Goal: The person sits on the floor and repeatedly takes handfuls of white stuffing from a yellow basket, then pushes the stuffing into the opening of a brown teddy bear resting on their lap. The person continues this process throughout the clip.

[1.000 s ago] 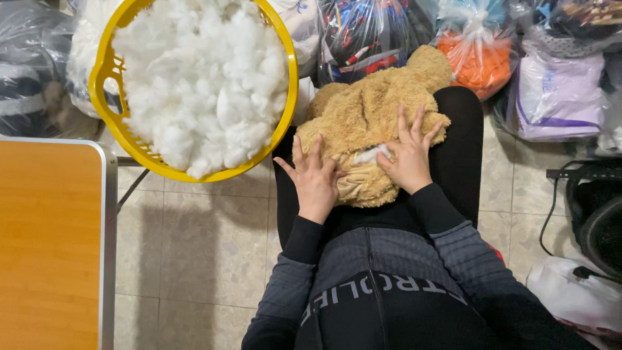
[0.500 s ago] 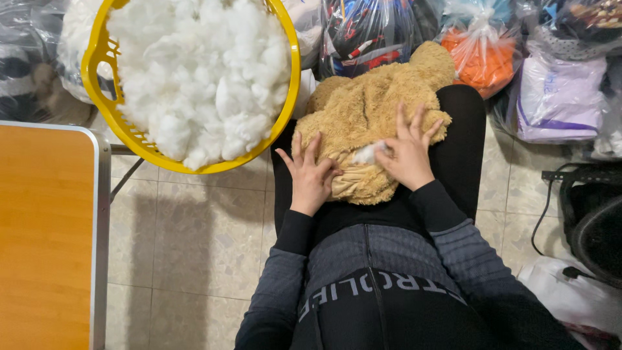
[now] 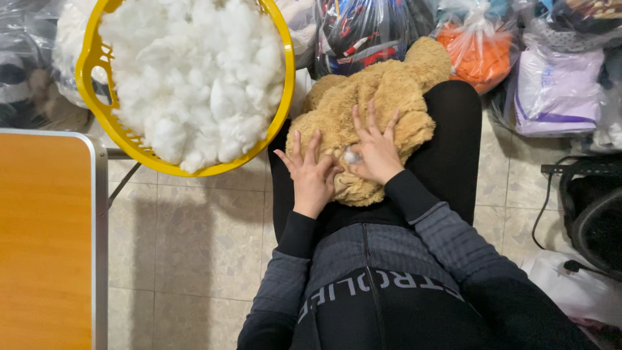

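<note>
Your right hand [image 3: 376, 152] has slid closer to your left hand [image 3: 313, 175]; both press open-palmed on the plush toy [image 3: 376, 104].

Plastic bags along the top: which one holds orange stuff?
The clear knotted bag just beyond the tan plush toy, right of centre. Its contents are orange; the bag to its right holds pale lilac and white items, the bag to its left dark, multicoloured ones.

Left hand [image 3: 312, 174] and right hand [image 3: 374, 150] pressed flat on a tan plush toy [image 3: 369, 104] on the lap; yellow plastic basket [image 3: 91, 61] of white fibre stuffing [image 3: 191, 71] alongside.
</note>
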